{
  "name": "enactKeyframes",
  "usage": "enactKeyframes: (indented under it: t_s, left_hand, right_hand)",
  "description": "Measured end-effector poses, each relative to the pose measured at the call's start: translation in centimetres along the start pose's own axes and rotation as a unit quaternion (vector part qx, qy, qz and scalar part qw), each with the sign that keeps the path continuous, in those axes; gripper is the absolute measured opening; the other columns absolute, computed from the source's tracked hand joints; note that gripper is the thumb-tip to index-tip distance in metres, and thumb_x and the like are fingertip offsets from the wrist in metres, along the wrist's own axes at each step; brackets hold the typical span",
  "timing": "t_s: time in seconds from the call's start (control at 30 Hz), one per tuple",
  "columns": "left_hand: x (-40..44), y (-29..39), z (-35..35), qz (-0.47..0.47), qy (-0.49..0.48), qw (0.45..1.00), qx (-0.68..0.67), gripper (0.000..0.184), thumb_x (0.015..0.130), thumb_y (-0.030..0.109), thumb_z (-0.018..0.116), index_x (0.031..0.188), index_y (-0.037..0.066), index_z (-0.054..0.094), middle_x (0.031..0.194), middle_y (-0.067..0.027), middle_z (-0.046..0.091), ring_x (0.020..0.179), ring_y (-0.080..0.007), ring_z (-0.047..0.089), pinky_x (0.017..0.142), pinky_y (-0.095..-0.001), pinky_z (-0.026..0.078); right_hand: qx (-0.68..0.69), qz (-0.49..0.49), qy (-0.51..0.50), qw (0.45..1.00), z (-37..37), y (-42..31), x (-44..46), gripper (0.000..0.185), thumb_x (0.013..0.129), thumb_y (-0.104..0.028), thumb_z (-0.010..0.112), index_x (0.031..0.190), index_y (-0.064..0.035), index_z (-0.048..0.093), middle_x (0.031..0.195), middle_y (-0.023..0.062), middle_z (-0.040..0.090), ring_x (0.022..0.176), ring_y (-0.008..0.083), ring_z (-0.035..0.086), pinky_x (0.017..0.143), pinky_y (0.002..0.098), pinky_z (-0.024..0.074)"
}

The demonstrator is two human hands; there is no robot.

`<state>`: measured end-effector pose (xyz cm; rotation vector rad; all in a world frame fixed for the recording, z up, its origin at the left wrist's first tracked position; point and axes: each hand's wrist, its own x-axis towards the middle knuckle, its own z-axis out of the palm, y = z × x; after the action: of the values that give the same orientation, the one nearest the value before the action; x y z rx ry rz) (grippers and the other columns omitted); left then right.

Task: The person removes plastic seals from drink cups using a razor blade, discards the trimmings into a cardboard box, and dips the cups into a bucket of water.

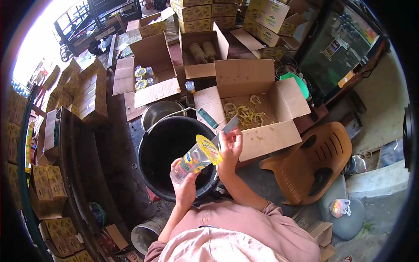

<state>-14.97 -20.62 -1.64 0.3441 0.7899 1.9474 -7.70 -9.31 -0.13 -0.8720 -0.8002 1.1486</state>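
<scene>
My left hand (184,187) is wrapped round the lower part of a clear printed plastic cup (193,161), tilted over the black bucket. A yellow printed film lid (208,149) covers the cup's mouth, which points up and right. Close to the lid, my right hand (230,150) pinches a flat grey knife blade (230,125); its handle cannot be made out. Beneath both hands stands the black bucket (150,163), its wire handle with a green grip (207,118) resting over the rim. Dark shade hides the bucket's bottom.
An open carton (245,83) behind the bucket holds curled yellow strips (251,112). Another carton (150,52) contains several lidded cups (141,78). A metal pot (162,111) stands behind the bucket, a brown plastic chair (314,166) at right, and stacked cartons (89,94) at left.
</scene>
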Motion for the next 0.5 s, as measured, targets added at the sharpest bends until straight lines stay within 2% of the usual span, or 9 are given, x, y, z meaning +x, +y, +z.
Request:
enactKeyframes:
  t_s: [0.1, 0.17, 0.23, 0.3, 0.37, 0.4, 0.5]
  left_hand:
    - [1.1, 0.1, -1.2, -0.003, -0.011, 0.996, 0.088, 0.056, 0.06, 0.003, 0.077, 0.108, 0.004, 0.048, 0.096, -0.0025, 0.055, 0.092, -0.0132, 0.055, 0.083, -0.0256, 0.044]
    - [1.4, 0.9, -2.3, 0.037, -0.063, 0.98, 0.184, 0.047, 0.067, 0.011, 0.069, 0.107, 0.004, 0.045, 0.096, -0.0077, 0.056, 0.091, -0.0188, 0.057, 0.082, -0.0345, 0.048]
    - [2.0, 1.5, -3.3, -0.048, -0.066, 0.996, 0.047, 0.046, 0.068, 0.025, 0.069, 0.103, 0.005, 0.047, 0.092, -0.0073, 0.057, 0.087, -0.0167, 0.058, 0.081, -0.0329, 0.047]
    - [2.1, 1.8, -3.5, -0.039, -0.045, 0.997, 0.048, 0.047, 0.067, 0.024, 0.071, 0.103, 0.004, 0.048, 0.094, -0.0078, 0.058, 0.089, -0.0172, 0.058, 0.082, -0.0316, 0.047]
    - [2.5, 2.1, -4.3, -0.031, -0.076, 0.99, 0.115, 0.052, 0.066, 0.023, 0.074, 0.106, 0.002, 0.048, 0.099, -0.0092, 0.059, 0.092, -0.0179, 0.059, 0.084, -0.031, 0.047]
    - [2.5, 2.4, -4.3, -0.068, -0.096, 0.987, 0.111, 0.061, 0.064, 0.023, 0.076, 0.112, 0.0, 0.047, 0.103, -0.0108, 0.059, 0.094, -0.0185, 0.059, 0.085, -0.0305, 0.046]
    - [2.1, 2.7, -3.5, -0.109, -0.125, 0.983, 0.084, 0.07, 0.065, 0.021, 0.074, 0.121, -0.002, 0.039, 0.105, -0.017, 0.057, 0.092, -0.0262, 0.06, 0.078, -0.0384, 0.052]
  right_hand:
    - [0.031, 0.002, -0.025, 0.999, 1.1, -0.6, 1.2, 0.033, 0.082, 0.002, 0.056, 0.112, -0.003, 0.043, 0.085, 0.0002, 0.045, 0.081, 0.0073, 0.045, 0.075, 0.0208, 0.0372]
    - [0.044, 0.007, -0.042, 0.998, 1.8, -0.1, 1.3, 0.034, 0.081, 0.004, 0.056, 0.112, -0.0031, 0.043, 0.084, -0.0004, 0.046, 0.08, 0.0068, 0.046, 0.074, 0.0205, 0.0378]
    - [0.055, -0.016, -0.077, 0.995, 2.8, 0.8, 1.1, 0.035, 0.081, 0.006, 0.055, 0.113, -0.0031, 0.044, 0.083, -0.0009, 0.047, 0.078, 0.0061, 0.046, 0.073, 0.0202, 0.0383]
    - [0.054, -0.007, -0.116, 0.992, 3.7, 0.3, 0.9, 0.036, 0.08, 0.006, 0.055, 0.113, -0.003, 0.044, 0.083, -0.0009, 0.047, 0.078, 0.0058, 0.046, 0.073, 0.02, 0.0383]
    - [0.045, 0.014, -0.153, 0.987, 4.3, 0.4, 1.4, 0.036, 0.08, 0.006, 0.056, 0.113, -0.003, 0.044, 0.082, -0.0011, 0.046, 0.077, 0.0055, 0.045, 0.072, 0.0192, 0.0381]
    - [0.034, 0.012, -0.182, 0.983, 4.5, 0.5, 1.8, 0.036, 0.079, 0.006, 0.056, 0.112, -0.003, 0.044, 0.082, -0.0013, 0.046, 0.077, 0.0053, 0.045, 0.072, 0.019, 0.0381]
    - [0.008, 0.05, -0.29, 0.956, 5.1, 0.6, 3.9, 0.037, 0.079, 0.006, 0.057, 0.113, -0.0027, 0.044, 0.082, -0.0021, 0.044, 0.076, 0.0042, 0.045, 0.07, 0.0179, 0.0389]
